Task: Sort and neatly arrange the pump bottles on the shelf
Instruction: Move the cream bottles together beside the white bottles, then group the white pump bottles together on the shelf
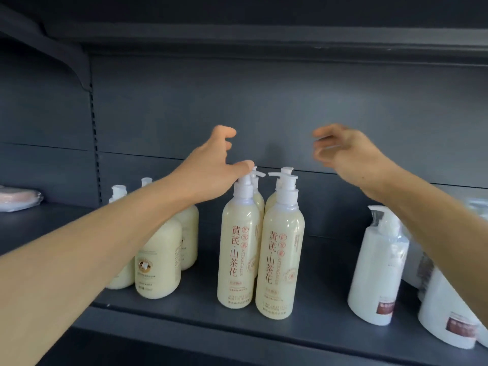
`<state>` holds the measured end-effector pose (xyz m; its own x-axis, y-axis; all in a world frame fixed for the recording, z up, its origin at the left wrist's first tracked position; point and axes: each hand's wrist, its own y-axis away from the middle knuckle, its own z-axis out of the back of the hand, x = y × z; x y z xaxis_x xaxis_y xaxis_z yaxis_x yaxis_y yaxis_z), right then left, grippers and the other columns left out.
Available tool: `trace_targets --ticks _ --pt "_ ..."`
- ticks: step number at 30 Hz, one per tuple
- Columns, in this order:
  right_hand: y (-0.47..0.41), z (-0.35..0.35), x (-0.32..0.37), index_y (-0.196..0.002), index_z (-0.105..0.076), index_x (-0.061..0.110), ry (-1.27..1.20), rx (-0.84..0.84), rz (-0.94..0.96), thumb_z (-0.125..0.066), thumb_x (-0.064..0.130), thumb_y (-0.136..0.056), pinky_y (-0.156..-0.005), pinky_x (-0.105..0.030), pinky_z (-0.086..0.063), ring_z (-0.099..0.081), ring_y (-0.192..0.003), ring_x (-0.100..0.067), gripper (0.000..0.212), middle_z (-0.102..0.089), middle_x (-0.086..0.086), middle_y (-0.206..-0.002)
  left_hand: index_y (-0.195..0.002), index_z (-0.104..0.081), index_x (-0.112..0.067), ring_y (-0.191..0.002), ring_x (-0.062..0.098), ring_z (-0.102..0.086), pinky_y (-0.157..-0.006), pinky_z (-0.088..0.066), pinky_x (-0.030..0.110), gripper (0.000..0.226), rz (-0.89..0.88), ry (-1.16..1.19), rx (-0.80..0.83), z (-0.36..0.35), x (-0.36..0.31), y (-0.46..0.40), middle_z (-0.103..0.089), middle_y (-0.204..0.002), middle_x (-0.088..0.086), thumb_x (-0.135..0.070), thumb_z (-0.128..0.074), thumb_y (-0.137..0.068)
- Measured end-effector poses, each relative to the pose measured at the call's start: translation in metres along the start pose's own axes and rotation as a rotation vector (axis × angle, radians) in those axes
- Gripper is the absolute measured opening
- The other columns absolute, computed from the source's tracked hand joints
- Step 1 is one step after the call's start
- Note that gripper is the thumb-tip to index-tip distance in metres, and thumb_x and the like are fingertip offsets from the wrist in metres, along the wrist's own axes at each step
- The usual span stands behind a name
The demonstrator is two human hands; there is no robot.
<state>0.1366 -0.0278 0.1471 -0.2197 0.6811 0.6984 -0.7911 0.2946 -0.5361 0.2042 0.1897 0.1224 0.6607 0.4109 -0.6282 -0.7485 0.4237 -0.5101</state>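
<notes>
Four tall cream pump bottles with red lettering stand upright in a tight cluster mid-shelf. The left hand hovers over the cluster's left side, fingers spread wide, thumb at the pump head of the near-left bottle. The right hand hangs above, blurred, fingers seemingly loosely curled, holding nothing. Squat cream bottles stand left; white bottles right.

Bare shelf lies open between the tall cream pump bottles and the white bottles at right. A narrower gap separates them from the squat cream bottles at left.
</notes>
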Motion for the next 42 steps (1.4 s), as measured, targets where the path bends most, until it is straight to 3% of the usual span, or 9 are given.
trace_targets --ticks 4,9,12,14,17,21,27,33,42 --pt "0.068 -0.011 -0.024 -0.117 -0.047 0.022 -0.238 -0.124 0.015 -0.064 -0.003 -0.082 -0.096 -0.037 -0.047 -0.058 -0.105 -0.019 0.046 -0.055 -0.002 -0.110 -0.145 -0.011 -0.033 -0.135 0.009 -0.034 -0.109 -0.033 0.034 0.086 0.045 0.191 0.030 -0.022 0.035 0.046 -0.027 -0.150 -0.006 -0.031 -0.069 -0.082" --pt "0.125 -0.060 -0.072 -0.143 -0.009 0.037 -0.138 0.235 -0.232 -0.085 0.025 -0.058 -0.109 -0.036 -0.034 -0.034 -0.134 -0.014 0.115 -0.029 0.005 -0.144 -0.146 -0.004 -0.035 -0.137 0.009 -0.032 -0.113 -0.032 0.040 0.106 0.232 0.276 0.243 -0.062 0.091 0.077 -0.024 -0.153 -0.008 -0.019 -0.079 -0.073" --pt "0.135 -0.085 -0.092 -0.142 0.011 0.044 -0.079 0.373 -0.284 -0.086 0.029 -0.056 -0.114 -0.040 -0.029 -0.021 -0.141 -0.012 0.131 -0.012 0.016 -0.152 -0.147 0.000 -0.037 -0.135 0.006 -0.032 -0.112 -0.031 0.035 0.109 0.251 0.342 0.362 -0.078 0.106 0.082 -0.028 -0.150 -0.014 -0.012 -0.078 -0.074" --pt "0.138 -0.097 -0.097 -0.141 0.013 0.046 -0.097 0.394 -0.282 -0.085 0.028 -0.055 -0.110 -0.038 -0.036 -0.028 -0.137 -0.010 0.132 -0.017 0.019 -0.147 -0.145 0.000 -0.038 -0.130 0.003 -0.037 -0.107 -0.034 0.028 0.107 0.236 0.378 0.406 -0.085 0.109 0.083 -0.036 -0.142 -0.018 -0.008 -0.075 -0.076" --pt "0.139 -0.107 -0.097 -0.139 0.006 0.044 -0.145 0.367 -0.235 -0.083 0.018 -0.063 -0.087 -0.011 -0.047 -0.038 -0.123 0.002 0.121 -0.030 0.021 -0.133 -0.141 -0.005 -0.035 -0.121 -0.002 -0.042 -0.099 -0.039 0.021 0.100 0.200 0.377 0.421 -0.092 0.113 0.083 -0.043 -0.127 -0.023 -0.007 -0.075 -0.076" --pt "0.138 -0.112 -0.094 -0.139 0.004 0.039 -0.137 0.324 -0.219 -0.079 0.015 -0.072 -0.066 0.003 -0.042 -0.039 -0.107 0.013 0.109 -0.026 0.037 -0.115 -0.133 -0.014 -0.032 -0.118 -0.002 -0.045 -0.097 -0.043 0.020 0.088 0.179 0.393 0.422 -0.093 0.115 0.080 -0.044 -0.121 -0.023 -0.005 -0.075 -0.076" --pt "0.139 -0.115 -0.095 -0.138 0.006 0.040 -0.094 0.305 -0.232 -0.077 0.020 -0.075 -0.070 -0.002 -0.044 -0.042 -0.108 0.009 0.106 -0.030 0.023 -0.125 -0.130 -0.019 -0.025 -0.113 -0.001 -0.047 -0.089 -0.047 0.016 0.080 0.146 0.377 0.402 -0.095 0.115 0.079 -0.045 -0.118 -0.020 -0.003 -0.073 -0.077" --pt "0.140 -0.117 -0.098 -0.138 0.005 0.042 -0.033 0.290 -0.219 -0.076 0.026 -0.075 -0.099 -0.023 -0.042 -0.037 -0.124 -0.003 0.105 -0.026 0.017 -0.135 -0.130 -0.017 -0.026 -0.111 -0.003 -0.046 -0.088 -0.045 0.013 0.081 0.129 0.376 0.418 -0.096 0.116 0.077 -0.043 -0.117 -0.022 -0.004 -0.073 -0.077" --pt "0.140 -0.119 -0.102 -0.138 0.001 0.040 0.012 0.260 -0.203 -0.076 0.027 -0.074 -0.089 -0.016 -0.042 -0.041 -0.115 0.001 0.102 -0.027 0.022 -0.128 -0.129 -0.019 -0.025 -0.110 -0.007 -0.046 -0.083 -0.047 0.011 0.079 0.134 0.403 0.410 -0.097 0.118 0.077 -0.045 -0.117 -0.021 -0.003 -0.073 -0.077"
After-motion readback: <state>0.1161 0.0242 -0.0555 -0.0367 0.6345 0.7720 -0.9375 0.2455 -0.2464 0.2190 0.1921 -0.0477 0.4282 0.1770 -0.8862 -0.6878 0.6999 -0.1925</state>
